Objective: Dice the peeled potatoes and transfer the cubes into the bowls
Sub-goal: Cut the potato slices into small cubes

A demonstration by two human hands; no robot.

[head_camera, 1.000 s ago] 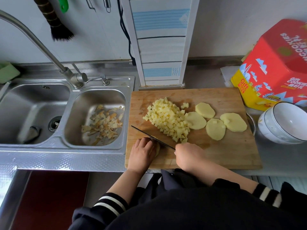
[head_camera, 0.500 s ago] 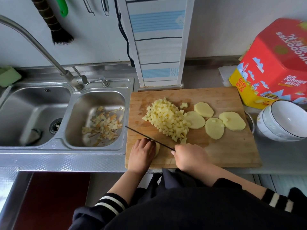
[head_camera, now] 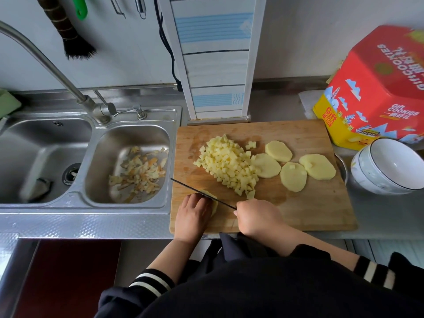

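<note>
A wooden cutting board (head_camera: 309, 210) lies on the steel counter. A heap of potato cubes (head_camera: 229, 164) sits at its middle, with several flat potato slices (head_camera: 293, 176) to the right. My left hand (head_camera: 193, 213) holds down a potato piece (head_camera: 213, 203) at the board's front left; most of it is hidden under the hand. My right hand (head_camera: 257, 216) grips the handle of a knife (head_camera: 202, 193), whose blade lies across that piece, pointing left. Stacked white bowls (head_camera: 387, 167) stand right of the board.
A double steel sink (head_camera: 91, 143) with potato peels (head_camera: 140, 173) in its right basin is left of the board. A tap (head_camera: 46, 63) arches over it. A red and yellow cookie box (head_camera: 376, 88) stands behind the bowls. A white panel (head_camera: 215, 60) rises behind the board.
The knife blade has shifted slightly leftward over the potato piece under my left hand. Both hands stay at the board's front edge.
</note>
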